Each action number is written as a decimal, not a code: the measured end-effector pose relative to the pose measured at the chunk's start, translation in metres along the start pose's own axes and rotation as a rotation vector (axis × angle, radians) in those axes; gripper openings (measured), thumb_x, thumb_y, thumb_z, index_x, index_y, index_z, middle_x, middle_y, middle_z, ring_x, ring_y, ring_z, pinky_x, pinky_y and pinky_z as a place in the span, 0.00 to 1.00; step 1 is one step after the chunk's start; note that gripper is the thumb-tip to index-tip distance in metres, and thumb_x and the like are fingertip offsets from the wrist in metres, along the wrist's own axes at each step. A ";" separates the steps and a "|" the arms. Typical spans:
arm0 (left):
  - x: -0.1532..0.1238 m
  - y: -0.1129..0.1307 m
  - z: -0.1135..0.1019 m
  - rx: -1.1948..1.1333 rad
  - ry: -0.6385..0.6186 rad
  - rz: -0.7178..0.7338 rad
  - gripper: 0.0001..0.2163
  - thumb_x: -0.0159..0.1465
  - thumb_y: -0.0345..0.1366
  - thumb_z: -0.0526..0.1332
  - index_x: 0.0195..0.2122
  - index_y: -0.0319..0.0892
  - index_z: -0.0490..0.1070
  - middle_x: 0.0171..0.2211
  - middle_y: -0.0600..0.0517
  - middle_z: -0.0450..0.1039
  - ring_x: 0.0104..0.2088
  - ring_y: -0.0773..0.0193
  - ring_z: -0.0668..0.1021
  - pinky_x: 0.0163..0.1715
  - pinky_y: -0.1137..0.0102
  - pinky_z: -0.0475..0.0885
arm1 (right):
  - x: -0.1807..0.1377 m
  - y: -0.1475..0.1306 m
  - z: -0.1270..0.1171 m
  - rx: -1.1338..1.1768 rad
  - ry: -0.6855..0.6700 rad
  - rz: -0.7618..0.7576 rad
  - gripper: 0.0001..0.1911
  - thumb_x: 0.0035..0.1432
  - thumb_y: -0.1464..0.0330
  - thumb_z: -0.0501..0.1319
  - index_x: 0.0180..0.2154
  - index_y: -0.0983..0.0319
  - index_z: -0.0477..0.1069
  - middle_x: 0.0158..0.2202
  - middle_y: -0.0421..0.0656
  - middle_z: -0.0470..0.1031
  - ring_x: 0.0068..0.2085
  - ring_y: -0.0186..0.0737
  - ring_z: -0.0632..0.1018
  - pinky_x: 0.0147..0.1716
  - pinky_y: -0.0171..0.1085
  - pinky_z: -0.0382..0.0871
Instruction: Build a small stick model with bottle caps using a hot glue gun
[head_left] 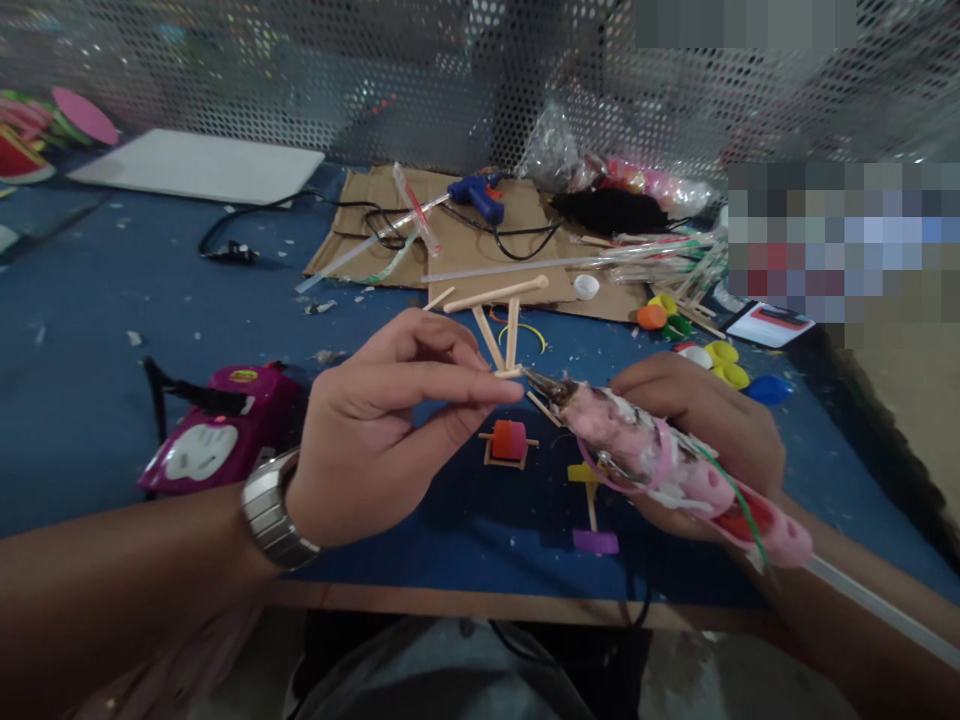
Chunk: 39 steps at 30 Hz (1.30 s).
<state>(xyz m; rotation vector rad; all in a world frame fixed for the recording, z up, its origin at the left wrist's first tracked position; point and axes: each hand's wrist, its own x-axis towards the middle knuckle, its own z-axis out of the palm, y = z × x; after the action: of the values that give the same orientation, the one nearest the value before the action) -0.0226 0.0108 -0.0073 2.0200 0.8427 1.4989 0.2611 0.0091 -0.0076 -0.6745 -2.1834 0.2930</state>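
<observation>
Glue gun tip meets the foot of a small stick frame, held up over the blue surface.

The stick frame point(496, 296) looks partly built: a crossbar and two legs already hang together, and the legs meet at the bottom. There the left hand point(375, 420) pinches it between thumb and forefinger, the fingers point(491, 388) pressed tight on that lower joint, so the frame stands just above and beyond them. The right hand point(701, 415) is wrapped around a pink glue gun point(645, 455), its nozzle touching the same joint from the right. As I judge it, more is left to do: loose sticks lie on the cardboard point(450, 250), and two small coloured pieces point(508, 442) sit on the surface point(112, 400) beneath.
</observation>
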 end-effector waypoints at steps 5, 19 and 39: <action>0.000 0.000 0.000 -0.018 -0.001 -0.014 0.14 0.68 0.24 0.73 0.44 0.54 0.90 0.40 0.49 0.81 0.43 0.59 0.83 0.45 0.62 0.84 | -0.001 -0.001 0.000 -0.026 0.011 0.012 0.10 0.61 0.75 0.69 0.43 0.60 0.75 0.40 0.43 0.81 0.39 0.40 0.82 0.36 0.39 0.78; -0.002 -0.006 -0.002 0.003 0.009 0.037 0.12 0.69 0.25 0.74 0.46 0.52 0.90 0.42 0.49 0.82 0.44 0.60 0.84 0.43 0.64 0.85 | 0.001 -0.001 0.000 -0.034 -0.004 0.029 0.06 0.65 0.73 0.68 0.42 0.58 0.73 0.39 0.43 0.81 0.38 0.40 0.82 0.35 0.39 0.78; 0.000 -0.005 -0.002 -0.021 -0.001 0.045 0.14 0.69 0.25 0.74 0.47 0.54 0.90 0.41 0.49 0.81 0.43 0.60 0.83 0.44 0.62 0.85 | 0.005 -0.011 0.001 -0.179 0.068 -0.024 0.08 0.74 0.76 0.60 0.43 0.56 0.72 0.39 0.43 0.78 0.36 0.43 0.82 0.32 0.41 0.76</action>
<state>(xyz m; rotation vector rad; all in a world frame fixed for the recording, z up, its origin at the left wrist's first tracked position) -0.0259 0.0147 -0.0101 2.0367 0.7834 1.5245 0.2537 0.0027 0.0000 -0.7448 -2.1683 0.0609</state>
